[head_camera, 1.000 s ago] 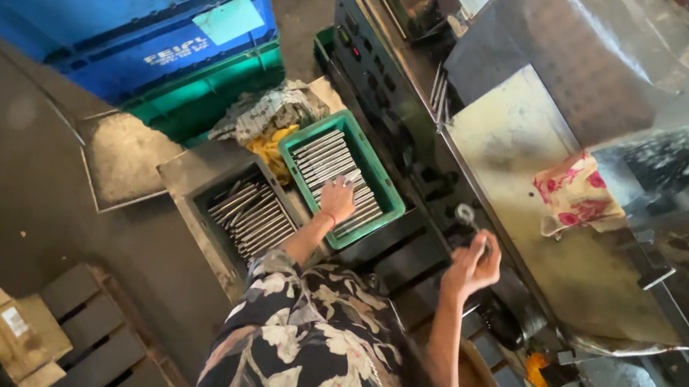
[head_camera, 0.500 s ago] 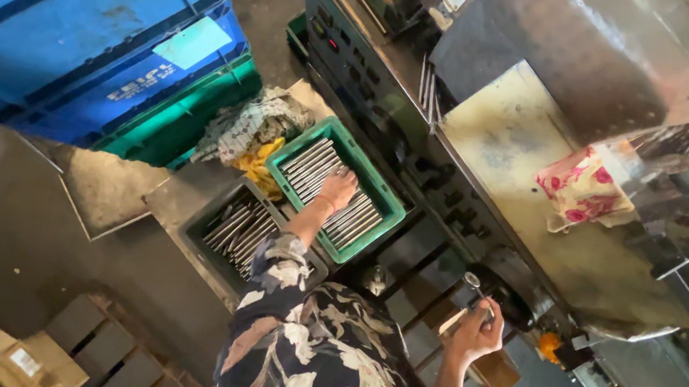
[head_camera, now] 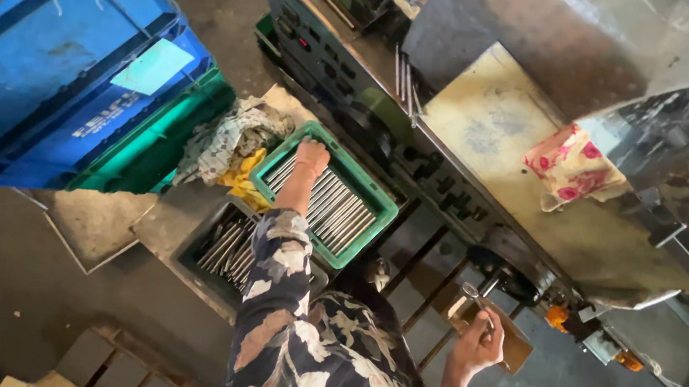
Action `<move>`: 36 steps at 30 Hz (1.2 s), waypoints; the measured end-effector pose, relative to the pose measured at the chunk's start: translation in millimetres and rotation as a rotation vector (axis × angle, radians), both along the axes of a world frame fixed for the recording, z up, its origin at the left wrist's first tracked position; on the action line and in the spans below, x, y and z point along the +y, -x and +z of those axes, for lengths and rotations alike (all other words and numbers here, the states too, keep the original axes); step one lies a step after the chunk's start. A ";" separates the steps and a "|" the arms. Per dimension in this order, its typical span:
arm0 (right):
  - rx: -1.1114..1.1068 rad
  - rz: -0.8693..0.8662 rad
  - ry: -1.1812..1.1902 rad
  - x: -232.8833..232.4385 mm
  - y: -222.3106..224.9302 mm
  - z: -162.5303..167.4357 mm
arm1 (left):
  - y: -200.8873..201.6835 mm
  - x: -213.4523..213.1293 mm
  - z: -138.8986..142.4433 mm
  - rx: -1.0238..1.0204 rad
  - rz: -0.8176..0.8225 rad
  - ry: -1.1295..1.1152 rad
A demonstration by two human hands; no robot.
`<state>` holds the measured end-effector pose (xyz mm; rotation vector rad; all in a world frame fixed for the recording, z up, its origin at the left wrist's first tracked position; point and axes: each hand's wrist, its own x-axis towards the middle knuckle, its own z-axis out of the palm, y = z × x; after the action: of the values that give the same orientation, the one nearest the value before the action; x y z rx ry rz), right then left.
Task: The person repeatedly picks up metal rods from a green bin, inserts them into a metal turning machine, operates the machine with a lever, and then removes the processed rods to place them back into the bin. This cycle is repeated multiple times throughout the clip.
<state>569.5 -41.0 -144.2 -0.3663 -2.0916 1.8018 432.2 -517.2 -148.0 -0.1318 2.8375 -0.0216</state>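
My left hand (head_camera: 312, 155) reaches down into a green plastic crate (head_camera: 376, 214) and lies on the far end of the shiny metal rods (head_camera: 339, 210) stacked in it; its fingers curl down, and whether they grip a rod is not visible. My right hand (head_camera: 477, 346) is held low beside the machine front, shut on a short metal rod (head_camera: 473, 297) that points up. My floral sleeve covers part of the crate's near side.
A dark metal tray of more rods (head_camera: 224, 246) sits beside the green crate. Rags (head_camera: 228, 134) and a yellow cloth (head_camera: 240, 178) lie behind it. Blue crates (head_camera: 52, 81) stand at left. The machine's worn top (head_camera: 494, 124) carries a floral cloth (head_camera: 570, 165).
My left hand slid from the middle of the rods to the crate's far end. My right hand dropped lower and nearer with its rod, then stayed there.
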 end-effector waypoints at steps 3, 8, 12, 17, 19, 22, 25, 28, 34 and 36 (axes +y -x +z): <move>0.013 0.012 0.020 2.3 -1.3 3.9 | -0.3 -5.2 5.4 0.057 0.043 -0.017; 0.030 0.022 -0.084 -1.2 -0.3 13.8 | 4.1 15.8 17.5 -0.071 0.045 0.048; -0.041 0.040 -0.029 -11.3 5.4 20.3 | -12.2 48.5 22.5 -0.013 -0.112 -0.021; -0.018 0.073 0.016 -11.2 8.4 28.3 | -23.8 65.4 34.9 -0.059 -0.044 -0.090; 0.008 0.059 0.007 -8.1 5.8 31.6 | -17.1 75.3 41.7 -0.111 -0.008 -0.071; -0.026 0.039 0.020 -6.3 -0.1 35.0 | -20.8 103.6 45.4 -0.164 -0.180 -0.101; -0.019 0.074 0.063 -9.3 1.8 36.6 | -45.8 129.3 44.7 -0.044 -0.331 -0.222; 0.003 0.111 0.034 -11.4 4.9 38.6 | -55.0 143.2 44.5 0.099 -0.236 -0.255; -0.001 0.100 0.057 -0.4 -2.8 41.9 | -47.8 145.1 45.9 -0.013 -0.125 -0.110; -0.019 0.103 0.027 5.8 -5.6 41.6 | -53.5 143.0 41.7 0.086 -0.127 -0.149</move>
<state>575.1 -35.2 -102.5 -0.2887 -2.1371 1.8939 485.7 -374.3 -106.3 0.0811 2.9161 0.1717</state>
